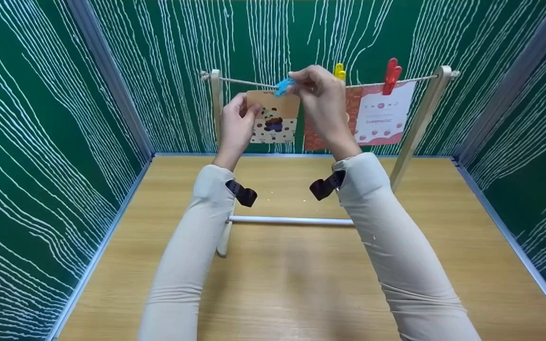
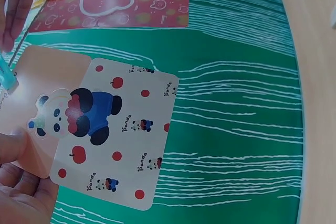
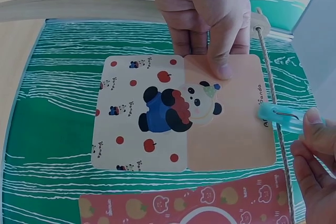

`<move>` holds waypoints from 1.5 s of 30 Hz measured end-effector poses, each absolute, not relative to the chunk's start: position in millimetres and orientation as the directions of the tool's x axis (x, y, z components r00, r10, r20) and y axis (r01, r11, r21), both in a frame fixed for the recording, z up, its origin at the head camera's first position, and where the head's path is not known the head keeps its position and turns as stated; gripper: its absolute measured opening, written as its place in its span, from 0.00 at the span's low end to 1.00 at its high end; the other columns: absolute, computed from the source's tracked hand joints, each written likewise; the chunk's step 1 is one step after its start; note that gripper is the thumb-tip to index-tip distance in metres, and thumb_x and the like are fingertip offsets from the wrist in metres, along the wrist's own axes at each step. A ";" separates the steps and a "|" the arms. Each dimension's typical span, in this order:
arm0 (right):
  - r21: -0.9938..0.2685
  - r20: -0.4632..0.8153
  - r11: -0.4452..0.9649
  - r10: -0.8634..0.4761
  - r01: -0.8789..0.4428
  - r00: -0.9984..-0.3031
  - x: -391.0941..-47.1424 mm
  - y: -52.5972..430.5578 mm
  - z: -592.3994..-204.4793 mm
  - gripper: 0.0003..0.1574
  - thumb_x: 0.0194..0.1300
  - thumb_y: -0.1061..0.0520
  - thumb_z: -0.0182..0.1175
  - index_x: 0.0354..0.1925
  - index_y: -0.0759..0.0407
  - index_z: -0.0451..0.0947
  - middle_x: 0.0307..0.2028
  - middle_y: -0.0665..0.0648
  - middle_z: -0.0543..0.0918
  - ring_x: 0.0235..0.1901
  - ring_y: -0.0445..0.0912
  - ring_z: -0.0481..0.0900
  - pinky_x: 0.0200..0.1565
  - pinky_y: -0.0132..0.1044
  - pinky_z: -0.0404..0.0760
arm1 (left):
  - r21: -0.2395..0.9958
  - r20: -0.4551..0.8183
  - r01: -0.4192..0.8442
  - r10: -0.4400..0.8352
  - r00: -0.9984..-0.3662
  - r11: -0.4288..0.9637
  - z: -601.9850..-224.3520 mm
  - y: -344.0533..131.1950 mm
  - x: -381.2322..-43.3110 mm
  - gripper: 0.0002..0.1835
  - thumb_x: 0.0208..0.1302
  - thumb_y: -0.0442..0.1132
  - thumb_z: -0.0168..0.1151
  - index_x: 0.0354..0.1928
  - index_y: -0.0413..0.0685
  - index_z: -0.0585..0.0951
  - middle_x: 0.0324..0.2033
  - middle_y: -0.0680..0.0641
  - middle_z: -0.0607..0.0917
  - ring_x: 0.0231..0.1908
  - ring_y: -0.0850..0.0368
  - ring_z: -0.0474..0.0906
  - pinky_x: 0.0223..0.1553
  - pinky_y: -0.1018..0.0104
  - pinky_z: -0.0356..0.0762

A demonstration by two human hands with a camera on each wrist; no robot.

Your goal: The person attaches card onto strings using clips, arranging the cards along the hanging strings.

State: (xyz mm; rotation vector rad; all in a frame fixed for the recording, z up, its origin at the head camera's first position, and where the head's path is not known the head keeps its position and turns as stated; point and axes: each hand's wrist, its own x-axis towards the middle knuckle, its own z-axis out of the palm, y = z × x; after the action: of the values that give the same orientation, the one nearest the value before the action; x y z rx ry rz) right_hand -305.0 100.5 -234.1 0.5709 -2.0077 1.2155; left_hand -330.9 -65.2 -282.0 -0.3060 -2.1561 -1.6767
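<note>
A card with a panda picture (image 1: pixel 280 132), half peach and half white with red dots, hangs at the left part of a thin rope (image 1: pixel 249 83). My left hand (image 1: pixel 238 124) pinches its left edge, thumb on the front and fingers behind. With thumb and fingertips, my right hand (image 1: pixel 325 102) grips a light blue clothespin (image 1: pixel 282 88) at the card's top edge. In the right wrist view the clothespin (image 3: pixel 281 117) crosses the rope (image 3: pixel 268 72), and its tip overlaps the card's peach edge.
Right of my right hand, a red card (image 1: pixel 314 138) and a pink-and-white strawberry card (image 1: pixel 381 118) hang on the rope. A yellow clip (image 1: pixel 340 71) and a red clip (image 1: pixel 391 76) sit there. Wooden posts (image 1: pixel 420 124) and a white rod (image 1: pixel 292 220) form the stand on the table (image 1: pixel 273 284).
</note>
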 end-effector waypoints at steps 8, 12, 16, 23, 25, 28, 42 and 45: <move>-0.565 0.746 0.501 -0.029 -0.655 -0.665 -303.6 97.4 -234.7 0.11 0.63 0.62 0.62 0.44 0.64 0.82 0.43 0.59 0.85 0.42 0.44 0.83 0.51 0.30 0.80 | 0.877 0.429 0.401 -0.054 -0.902 0.265 -281.9 -68.1 -331.2 0.14 0.69 0.38 0.55 0.54 0.45 0.77 0.51 0.47 0.83 0.47 0.59 0.78 0.52 0.72 0.77; -0.522 0.766 0.528 -0.057 -0.670 -0.640 -303.9 95.3 -234.9 0.11 0.63 0.61 0.61 0.45 0.63 0.82 0.42 0.58 0.85 0.43 0.45 0.84 0.51 0.31 0.80 | 0.879 0.426 0.399 -0.053 -0.903 0.261 -282.7 -68.9 -330.9 0.14 0.68 0.39 0.55 0.54 0.45 0.77 0.51 0.48 0.83 0.47 0.59 0.78 0.53 0.73 0.77; -0.490 0.775 0.543 -0.085 -0.681 -0.626 -303.9 93.2 -234.0 0.12 0.63 0.62 0.61 0.46 0.63 0.82 0.41 0.59 0.85 0.42 0.45 0.84 0.50 0.31 0.80 | 0.875 0.433 0.406 -0.051 -0.900 0.262 -284.0 -68.8 -330.2 0.14 0.68 0.40 0.56 0.54 0.46 0.77 0.51 0.49 0.83 0.47 0.60 0.79 0.53 0.74 0.76; -0.507 0.727 0.566 -0.123 -0.650 -0.675 -299.9 88.8 -230.6 0.16 0.65 0.61 0.60 0.51 0.60 0.81 0.42 0.59 0.83 0.44 0.45 0.82 0.52 0.30 0.79 | 0.879 0.424 0.398 -0.049 -0.904 0.263 -284.9 -69.5 -327.6 0.14 0.68 0.41 0.56 0.53 0.48 0.78 0.50 0.50 0.83 0.46 0.60 0.78 0.53 0.74 0.76; -0.504 0.718 0.574 -0.137 -0.646 -0.682 -298.7 87.6 -229.8 0.18 0.65 0.60 0.60 0.53 0.60 0.80 0.42 0.60 0.83 0.44 0.46 0.81 0.52 0.30 0.79 | 0.882 0.423 0.399 -0.045 -0.905 0.252 -285.0 -69.9 -327.4 0.13 0.68 0.40 0.56 0.53 0.47 0.77 0.50 0.49 0.83 0.46 0.60 0.78 0.53 0.73 0.76; -0.498 0.702 0.582 -0.165 -0.643 -0.693 -297.3 86.1 -229.0 0.20 0.65 0.60 0.59 0.56 0.59 0.77 0.43 0.61 0.82 0.45 0.47 0.80 0.53 0.31 0.79 | 0.886 0.418 0.398 -0.043 -0.907 0.237 -285.3 -70.6 -327.4 0.13 0.68 0.40 0.56 0.52 0.46 0.77 0.50 0.48 0.83 0.46 0.58 0.79 0.53 0.73 0.77; -0.491 0.658 0.600 -0.219 -0.631 -0.720 -296.6 86.0 -232.4 0.26 0.68 0.58 0.56 0.64 0.56 0.70 0.53 0.59 0.81 0.53 0.45 0.80 0.57 0.30 0.76 | 0.900 0.412 0.395 -0.062 -0.909 0.186 -288.9 -70.5 -320.9 0.14 0.69 0.41 0.55 0.55 0.46 0.74 0.53 0.48 0.81 0.50 0.57 0.78 0.54 0.71 0.77; -0.473 0.674 0.597 -0.230 -0.648 -0.703 -295.8 89.0 -235.1 0.26 0.70 0.57 0.54 0.64 0.56 0.69 0.54 0.58 0.81 0.53 0.45 0.80 0.57 0.29 0.75 | 0.894 0.424 0.405 -0.070 -0.903 0.192 -286.3 -68.5 -315.2 0.15 0.71 0.40 0.53 0.56 0.44 0.73 0.53 0.46 0.80 0.50 0.56 0.77 0.55 0.71 0.76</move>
State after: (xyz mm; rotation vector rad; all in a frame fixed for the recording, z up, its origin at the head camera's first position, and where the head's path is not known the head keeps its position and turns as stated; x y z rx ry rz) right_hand -295.8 89.0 -235.1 0.6932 -2.2637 0.9806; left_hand -315.2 -68.5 -286.3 -0.3142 -2.1035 -1.7588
